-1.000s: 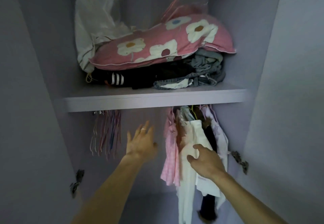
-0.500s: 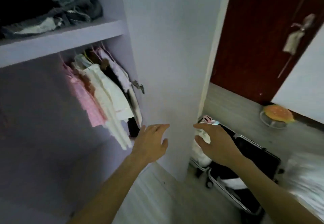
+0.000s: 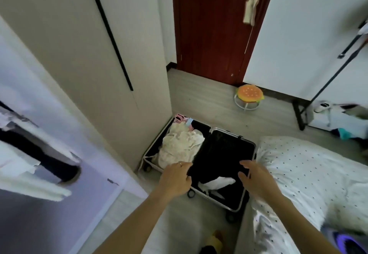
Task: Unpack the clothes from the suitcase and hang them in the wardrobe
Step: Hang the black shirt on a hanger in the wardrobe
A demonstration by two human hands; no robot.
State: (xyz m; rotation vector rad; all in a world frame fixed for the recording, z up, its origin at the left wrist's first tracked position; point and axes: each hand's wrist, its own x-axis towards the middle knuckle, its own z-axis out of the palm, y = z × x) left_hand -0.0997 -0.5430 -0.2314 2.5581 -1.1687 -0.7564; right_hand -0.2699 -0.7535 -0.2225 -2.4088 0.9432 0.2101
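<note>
Our left hand (image 3: 175,176) and right hand (image 3: 256,178) hover open, fingers relaxed and holding nothing, over the one suitcase (image 3: 225,148) lying open on the floor between wardrobe (image 3: 59,124) and bed (image 3: 318,174). We count one crumpled cream garment (image 3: 181,146) in the half nearer the wardrobe, one white piece (image 3: 217,182) in the other, and small pink and blue bits (image 3: 182,118) at the far corner, too bunched to number. All look soft, light and limp, so we judge a generous fistful of gathered cloth the best hold

Floor (image 3: 201,98): open suitcase (image 3: 247,176), burger stool (image 3: 249,96).
</note>
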